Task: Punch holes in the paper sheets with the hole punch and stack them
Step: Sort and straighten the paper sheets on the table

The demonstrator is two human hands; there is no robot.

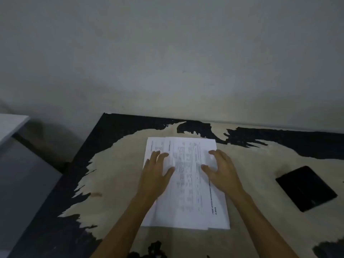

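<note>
A loose pile of white printed paper sheets (188, 185) lies in the middle of the worn table (115, 179), its layers slightly fanned. My left hand (156, 172) rests flat on the pile's left side with fingers spread. My right hand (221, 170) hovers over or touches the pile's right side, fingers spread and slightly bent, holding nothing. No hole punch is recognisable in this view.
A flat black rectangular object (306, 189) lies on the table to the right of the paper. The table's black coating is peeled to pale patches; its left edge drops to the floor. A grey wall stands behind, and a white surface (11, 125) sits at far left.
</note>
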